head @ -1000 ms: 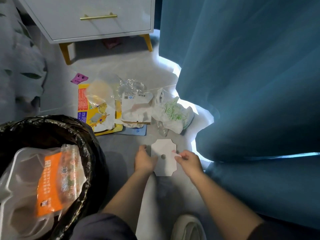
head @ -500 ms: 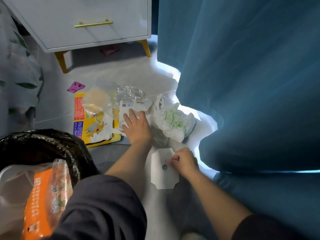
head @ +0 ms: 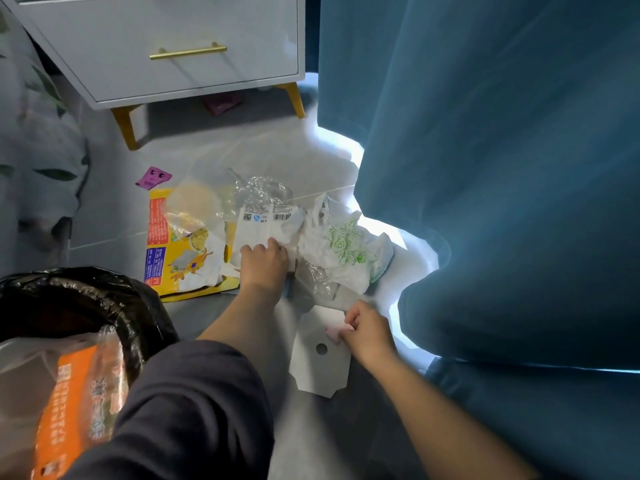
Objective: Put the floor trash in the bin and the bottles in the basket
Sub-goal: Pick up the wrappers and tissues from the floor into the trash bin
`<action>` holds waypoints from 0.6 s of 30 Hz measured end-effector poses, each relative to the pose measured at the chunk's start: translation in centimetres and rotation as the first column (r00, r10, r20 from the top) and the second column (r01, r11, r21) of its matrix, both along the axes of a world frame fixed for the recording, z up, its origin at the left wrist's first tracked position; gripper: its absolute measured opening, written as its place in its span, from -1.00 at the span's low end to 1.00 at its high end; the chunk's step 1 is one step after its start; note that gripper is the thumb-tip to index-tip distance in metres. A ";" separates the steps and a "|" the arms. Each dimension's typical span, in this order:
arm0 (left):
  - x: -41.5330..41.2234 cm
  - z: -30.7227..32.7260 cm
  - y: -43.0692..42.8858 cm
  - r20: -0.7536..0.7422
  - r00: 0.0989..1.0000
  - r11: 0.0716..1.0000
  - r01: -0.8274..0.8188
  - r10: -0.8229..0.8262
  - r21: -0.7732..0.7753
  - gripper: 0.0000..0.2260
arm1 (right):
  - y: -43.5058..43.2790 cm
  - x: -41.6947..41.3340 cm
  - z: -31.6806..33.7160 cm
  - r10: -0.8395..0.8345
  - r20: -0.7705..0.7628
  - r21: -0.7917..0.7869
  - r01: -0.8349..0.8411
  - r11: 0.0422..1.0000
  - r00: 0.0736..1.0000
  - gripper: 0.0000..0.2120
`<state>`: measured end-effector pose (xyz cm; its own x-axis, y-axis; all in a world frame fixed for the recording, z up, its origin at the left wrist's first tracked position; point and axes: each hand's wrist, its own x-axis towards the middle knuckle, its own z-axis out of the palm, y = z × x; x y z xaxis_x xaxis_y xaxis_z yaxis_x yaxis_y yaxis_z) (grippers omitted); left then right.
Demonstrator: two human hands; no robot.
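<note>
Single view, head-mounted: a wide-angle camera worn on the person's head is looking forward and steeply down at the floor [head: 114, 209], from close above the person's own forearms, which are reaching up into the frame from its lower edge. The left hand [head: 265, 258] is gripping a white wrapper [head: 263, 226] near mid-frame; the right hand [head: 369, 332] is pinching a white card [head: 318, 375] just below and right of it. The bin [head: 86, 299] is filling the lower left, a white cabinet [head: 173, 36] the upper left, and a blue curtain [head: 502, 168] the whole right side.
</note>
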<state>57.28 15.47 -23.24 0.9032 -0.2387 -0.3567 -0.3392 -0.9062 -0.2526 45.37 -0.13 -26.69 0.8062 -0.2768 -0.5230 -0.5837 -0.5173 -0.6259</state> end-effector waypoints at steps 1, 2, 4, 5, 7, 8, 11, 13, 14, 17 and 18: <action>-0.2 0.1 -0.1 -0.001 1.000 1.000 0.014 -0.014 -0.010 -0.70 | 0.0 0.0 0.3 -0.010 0.007 0.048 0.010 0.999 1.000 -0.68; -0.3 0.2 -0.2 0.002 1.000 0.999 0.026 -0.026 -0.024 -0.71 | -0.1 0.0 0.6 -0.019 0.011 0.087 0.018 0.996 1.000 -0.68; -0.5 0.6 -0.4 0.010 0.999 0.999 0.032 -0.032 -0.043 -0.74 | -0.2 0.0 1.1 -0.017 0.021 0.112 0.015 0.994 1.000 -0.69; -0.6 0.9 -0.4 0.026 0.999 0.998 0.036 -0.035 -0.044 -0.74 | -0.4 0.1 1.5 -0.009 0.027 0.112 0.006 0.994 1.000 -0.65; -0.5 2.2 -0.4 0.052 0.997 0.998 0.053 -0.051 -0.046 -0.73 | -0.7 0.0 2.3 -0.021 0.046 0.130 0.015 0.991 0.999 -0.55; -0.4 2.9 -0.3 0.064 0.996 0.997 0.062 -0.059 -0.050 -0.73 | -0.9 -0.1 2.7 -0.030 0.053 0.145 0.022 0.989 0.998 -0.57; -0.4 5.3 0.3 0.105 0.992 0.995 0.075 -0.067 -0.067 -0.75 | -1.3 -0.5 4.2 -0.095 0.068 0.166 0.082 0.983 0.993 -0.66; -0.4 7.2 0.9 0.135 0.990 0.995 0.059 -0.048 -0.083 -0.77 | -1.6 -0.7 5.5 -0.125 0.087 0.171 0.109 0.979 0.988 -0.72; -0.5 8.1 1.1 0.146 0.988 0.994 0.053 -0.038 -0.095 -0.76 | -1.7 -0.8 6.3 -0.128 0.100 0.170 0.110 0.979 0.987 -0.74; -1.1 11.0 1.7 0.156 0.988 0.985 0.022 0.005 -0.172 -0.76 | -1.8 -1.0 8.6 -0.136 0.149 0.178 0.109 0.978 0.979 -0.63; -1.4 11.9 1.9 0.160 0.987 0.980 0.015 0.017 -0.197 -0.76 | -1.8 -1.0 9.3 -0.141 0.151 0.184 0.113 0.977 0.978 -0.62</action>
